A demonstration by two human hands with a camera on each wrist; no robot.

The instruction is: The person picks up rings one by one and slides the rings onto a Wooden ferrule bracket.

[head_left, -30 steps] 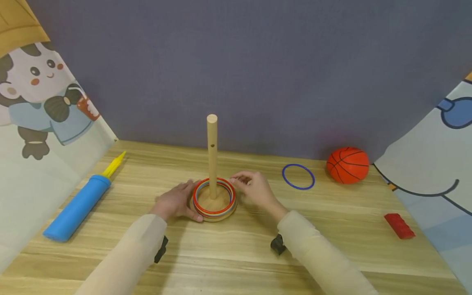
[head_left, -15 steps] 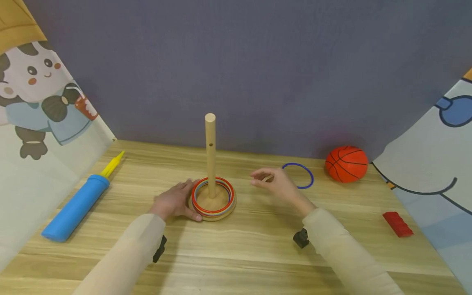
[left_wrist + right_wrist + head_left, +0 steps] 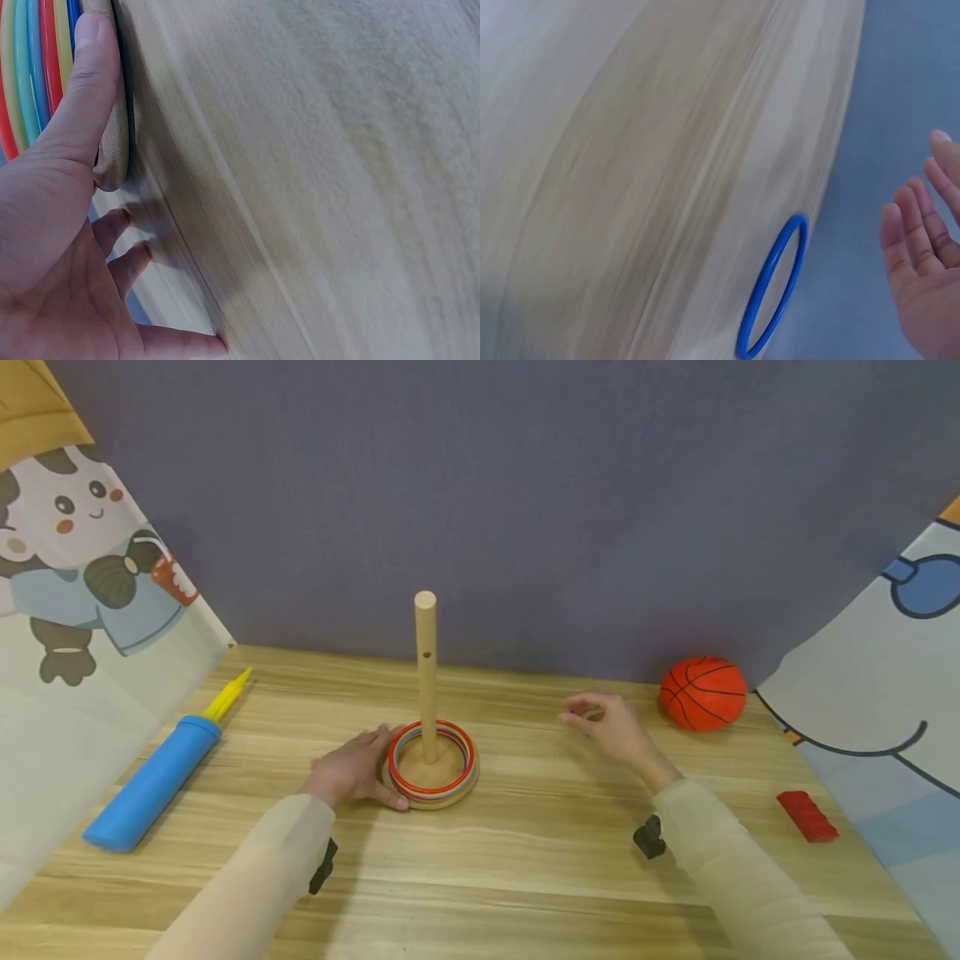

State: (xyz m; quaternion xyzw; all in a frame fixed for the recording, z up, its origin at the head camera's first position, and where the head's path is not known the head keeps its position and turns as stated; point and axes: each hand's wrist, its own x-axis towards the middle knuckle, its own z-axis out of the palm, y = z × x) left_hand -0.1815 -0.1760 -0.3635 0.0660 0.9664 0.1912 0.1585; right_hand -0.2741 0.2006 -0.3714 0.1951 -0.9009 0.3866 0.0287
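Observation:
A wooden ring-toss stand (image 3: 426, 681) with an upright peg stands left of centre. Several colored rings (image 3: 395, 774), a red one uppermost, are stacked round its foot. My left hand (image 3: 352, 768) holds the round base from the left side. Its thumb (image 3: 86, 82) lies along the base rim in the left wrist view, while other fingers spread down to the tabletop. My right hand (image 3: 618, 727) hovers at the back right, thumb and fingers apart and gently bent. A blue ring (image 3: 761, 289) lies below it on the table in the right wrist view, mostly hidden by the hand in the head view.
An orange toy basketball (image 3: 703, 694) sits at the back right by the dark wall (image 3: 525, 510). A red ridged block (image 3: 807, 816) lies toward the right edge. On the left is a blue pump (image 3: 157, 781) with a yellow tip.
My right hand has moved away from the ring stack, rightward to above the blue ring, which it now mostly covers in the head view. The left hand has stayed at the stand's base.

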